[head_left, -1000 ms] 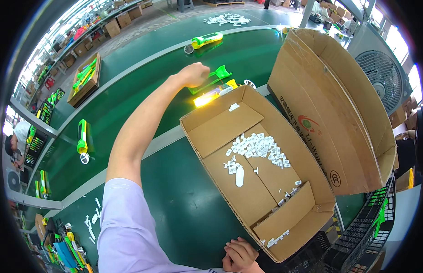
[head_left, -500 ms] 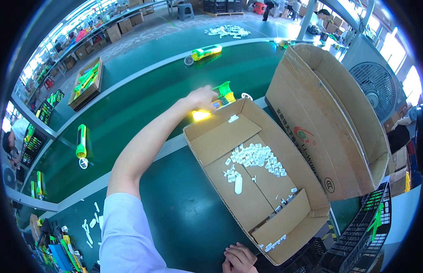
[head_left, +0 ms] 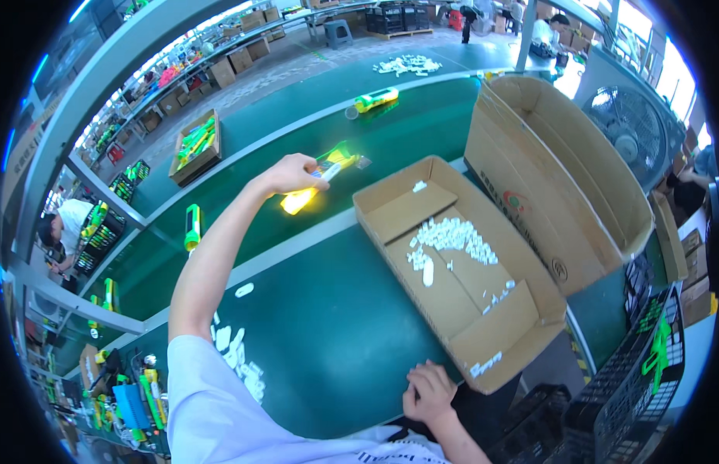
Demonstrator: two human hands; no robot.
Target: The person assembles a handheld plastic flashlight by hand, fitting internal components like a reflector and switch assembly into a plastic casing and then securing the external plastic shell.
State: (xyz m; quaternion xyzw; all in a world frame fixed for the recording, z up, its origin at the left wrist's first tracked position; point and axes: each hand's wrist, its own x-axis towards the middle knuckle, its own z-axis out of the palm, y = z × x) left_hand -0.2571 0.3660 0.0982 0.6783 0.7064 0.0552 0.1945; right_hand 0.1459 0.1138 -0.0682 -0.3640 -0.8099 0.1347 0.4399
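My left hand (head_left: 292, 173) reaches out over the green conveyor belt, its fingers closed on a yellow-and-green flashlight (head_left: 299, 199). One end glows bright yellow; clear and green parts at the other end are blurred, and my fingers hide the middle. My right hand (head_left: 430, 393) rests at the near table edge beside an open cardboard box (head_left: 460, 329), fingers curled in and no object visible in them. In that box lies a heap of small white plastic pieces (head_left: 457, 236), with one longer white piece (head_left: 428, 272) near them.
A tall cardboard carton (head_left: 529, 182) and a fan (head_left: 626, 139) stand at the right. More flashlights (head_left: 376, 100) lie on the belt. White parts (head_left: 237, 356) are scattered beside my left arm. A black crate (head_left: 630, 387) sits low right; a co-worker (head_left: 69, 232) bends at far left.
My left hand has drawn the flashlight leftward, away from the box corner. My right hand stays near the table edge. The whole view has shifted.
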